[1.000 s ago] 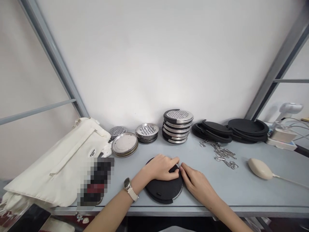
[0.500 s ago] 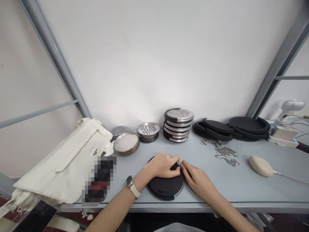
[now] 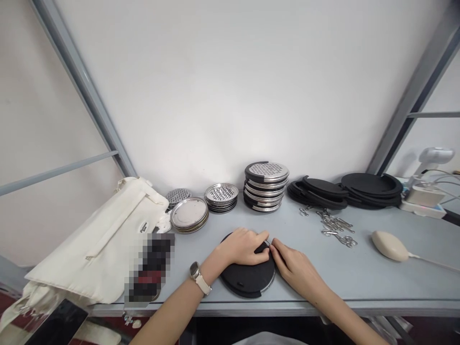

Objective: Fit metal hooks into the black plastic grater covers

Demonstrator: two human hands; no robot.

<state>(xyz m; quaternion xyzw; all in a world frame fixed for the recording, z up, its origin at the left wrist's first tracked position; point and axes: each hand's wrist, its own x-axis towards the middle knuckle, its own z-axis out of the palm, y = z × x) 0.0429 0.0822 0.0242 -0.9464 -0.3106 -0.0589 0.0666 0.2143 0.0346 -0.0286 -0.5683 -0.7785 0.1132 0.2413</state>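
Note:
A round black disc (image 3: 247, 280) with a strip of silver metal along its right edge lies flat near the front of the table. Across its top rests my left hand (image 3: 246, 247), thumb and fingers closed on its far right rim. My right hand (image 3: 289, 261) pinches the same rim from the right side, its fingertips close to my left thumb. What the fingertips press on is largely hidden. Behind the disc stands a stack of metal grater discs in black holders (image 3: 266, 187).
Further left are a stack of grater discs (image 3: 221, 194), plain metal discs (image 3: 189, 212) and a white bag (image 3: 97, 244). Black round parts (image 3: 370, 189), loose metal clips (image 3: 336, 224) and a beige corded device (image 3: 390, 246) sit to the right.
Both hands keep nearly the same hold on the disc. The whole view has shifted very slightly; nothing else has visibly moved.

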